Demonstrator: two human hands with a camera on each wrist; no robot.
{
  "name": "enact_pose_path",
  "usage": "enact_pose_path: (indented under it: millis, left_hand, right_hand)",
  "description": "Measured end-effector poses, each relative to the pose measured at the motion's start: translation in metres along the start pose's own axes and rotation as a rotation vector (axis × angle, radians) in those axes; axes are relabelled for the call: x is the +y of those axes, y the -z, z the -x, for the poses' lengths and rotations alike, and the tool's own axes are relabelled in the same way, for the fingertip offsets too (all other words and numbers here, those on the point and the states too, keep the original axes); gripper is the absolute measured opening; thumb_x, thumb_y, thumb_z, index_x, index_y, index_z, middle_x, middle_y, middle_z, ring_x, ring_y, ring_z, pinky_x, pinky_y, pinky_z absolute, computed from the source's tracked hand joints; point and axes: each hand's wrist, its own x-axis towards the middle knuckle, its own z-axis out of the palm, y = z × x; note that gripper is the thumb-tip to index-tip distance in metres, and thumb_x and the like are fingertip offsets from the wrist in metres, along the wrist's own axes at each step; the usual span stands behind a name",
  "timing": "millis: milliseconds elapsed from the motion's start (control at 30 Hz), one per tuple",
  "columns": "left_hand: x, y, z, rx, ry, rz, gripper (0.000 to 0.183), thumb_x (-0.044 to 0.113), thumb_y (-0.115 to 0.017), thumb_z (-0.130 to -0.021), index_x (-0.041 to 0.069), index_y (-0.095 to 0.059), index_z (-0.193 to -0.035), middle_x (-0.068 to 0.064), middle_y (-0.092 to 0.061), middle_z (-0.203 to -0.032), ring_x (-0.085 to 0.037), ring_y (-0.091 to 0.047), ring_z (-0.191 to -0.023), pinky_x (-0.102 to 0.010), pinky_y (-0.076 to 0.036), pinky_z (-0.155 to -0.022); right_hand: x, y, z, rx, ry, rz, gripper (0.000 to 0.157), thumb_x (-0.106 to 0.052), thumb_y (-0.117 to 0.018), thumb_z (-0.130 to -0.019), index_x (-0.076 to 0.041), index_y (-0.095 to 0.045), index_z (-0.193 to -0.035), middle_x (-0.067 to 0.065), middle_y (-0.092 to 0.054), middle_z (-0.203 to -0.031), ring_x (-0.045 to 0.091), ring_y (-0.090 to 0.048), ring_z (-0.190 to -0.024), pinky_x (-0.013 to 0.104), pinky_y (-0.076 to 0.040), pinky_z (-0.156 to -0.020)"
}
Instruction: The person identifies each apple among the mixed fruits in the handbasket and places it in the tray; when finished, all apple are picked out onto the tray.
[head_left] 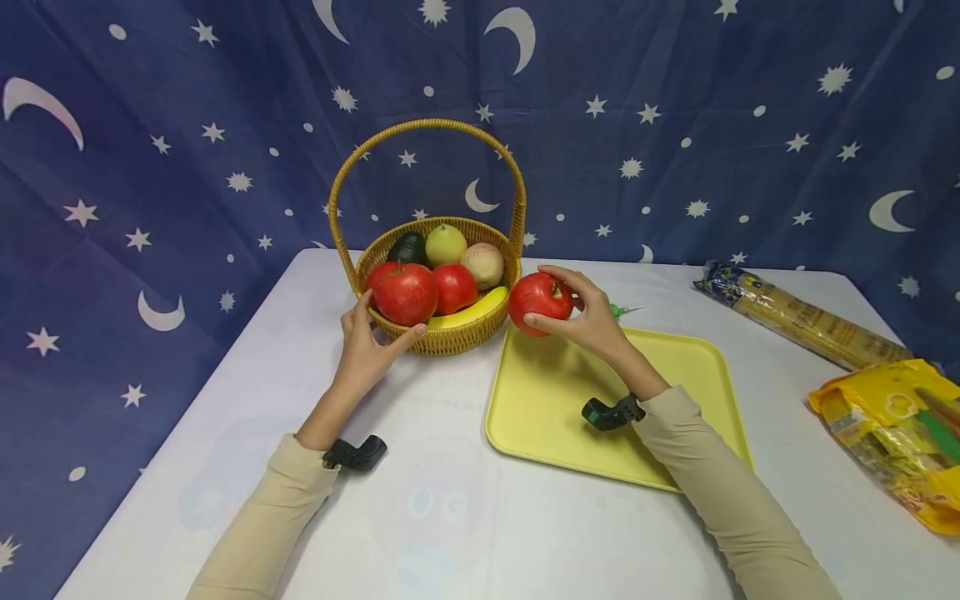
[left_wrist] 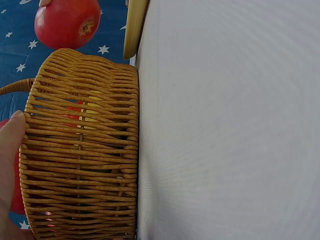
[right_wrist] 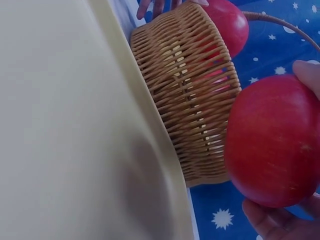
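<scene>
A round wicker basket (head_left: 450, 340) with a tall arched handle (head_left: 423, 123) stands at the far left of the white worktop (head_left: 435, 533); it holds a large red apple (head_left: 407, 295) in front, a second partly hidden behind it, a third (head_left: 455, 288) at centre, a banana (head_left: 474, 310) along the near right rim, and, behind, a dark green avocado (head_left: 407, 249), a yellow-green pear (head_left: 446, 246) and a pale pink peach (head_left: 483, 265). The left hand (head_left: 366, 350), fingers spread, touches the basket's near left rim. To the right lies a yellow tray (head_left: 540, 408), crossed by the right forearm. Beyond the right hand (head_left: 588, 321), a green-handled tool (head_left: 618, 311) is partly hidden; farther right lie a packet of spaghetti (head_left: 810, 312) and a yellow food packet (head_left: 862, 417). The right hand's fingers grip the held apple (head_left: 534, 305) just beside the basket's right rim, above the tray's far left corner; it is glossy red, rounded, with a yellowish-brown hollow at one end.
</scene>
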Motion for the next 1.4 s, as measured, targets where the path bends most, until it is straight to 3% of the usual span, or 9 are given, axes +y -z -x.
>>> enact_pose_path:
  millis: [200, 367, 667, 833, 1133, 1400]
  left_hand:
    - [0.001, -0.001, -0.001, 0.001, 0.0, -0.003, 0.104, 0.041, -0.075, -0.084, 0.008, -0.007, -0.156, -0.024, -0.011, -0.15, -0.04, -0.035, -0.135, -0.053, -0.036, -0.109]
    - [0.001, 0.0, -0.001, 0.006, 0.005, -0.01, 0.104, 0.042, -0.075, -0.084, 0.009, -0.007, -0.156, -0.024, -0.012, -0.15, -0.04, -0.035, -0.135, -0.052, -0.036, -0.109]
    - [0.001, 0.0, 0.001, 0.002, 0.007, -0.006, 0.104, 0.043, -0.074, -0.085, 0.009, -0.007, -0.156, -0.023, -0.011, -0.15, -0.04, -0.034, -0.135, -0.052, -0.036, -0.11]
    - [0.001, 0.001, 0.001, 0.006, 0.005, -0.005, 0.104, 0.043, -0.074, -0.085, 0.008, -0.007, -0.156, -0.024, -0.011, -0.15, -0.04, -0.033, -0.136, -0.052, -0.035, -0.11]
    - [0.001, 0.0, 0.0, 0.0, -0.002, -0.012, 0.105, 0.043, -0.074, -0.084, 0.008, -0.007, -0.156, -0.024, -0.011, -0.15, -0.04, -0.034, -0.135, -0.052, -0.034, -0.11]
    - [0.0, 0.0, 0.0, -0.006, 0.001, -0.009, 0.104, 0.042, -0.074, -0.085, 0.008, -0.006, -0.156, -0.024, -0.01, -0.151, -0.04, -0.033, -0.136, -0.051, -0.034, -0.111]
  right_hand:
    - [0.002, 0.002, 0.002, -0.019, -0.029, 0.018, 0.061, -0.002, -0.077, -0.078, 0.005, -0.053, -0.134, 0.025, -0.053, -0.134, 0.037, -0.052, -0.115, 0.032, -0.046, -0.087]
    - [0.007, 0.003, 0.001, -0.036, -0.038, 0.025, 0.06, -0.001, -0.076, -0.077, 0.005, -0.054, -0.133, 0.025, -0.053, -0.134, 0.035, -0.052, -0.115, 0.033, -0.045, -0.087]
    - [0.055, 0.0, -0.007, -0.065, -0.056, 0.03, 0.066, -0.01, -0.082, -0.076, -0.008, -0.056, -0.136, 0.016, -0.055, -0.134, 0.03, -0.051, -0.114, 0.042, -0.045, -0.088]
    - [0.06, 0.001, -0.007, -0.098, -0.061, 0.046, 0.066, -0.017, -0.085, -0.075, -0.011, -0.058, -0.135, 0.012, -0.056, -0.134, 0.029, -0.052, -0.116, 0.045, -0.048, -0.092]
    - [0.066, -0.001, -0.005, -0.173, -0.056, 0.114, 0.07, -0.019, -0.087, -0.073, -0.007, -0.057, -0.135, 0.015, -0.056, -0.131, 0.032, -0.051, -0.121, 0.051, -0.049, -0.095]
    - [0.064, -0.004, -0.004, -0.264, -0.075, 0.128, 0.075, -0.019, -0.083, -0.077, -0.013, -0.049, -0.144, 0.018, -0.043, -0.141, 0.037, -0.045, -0.127, 0.054, -0.045, -0.1]
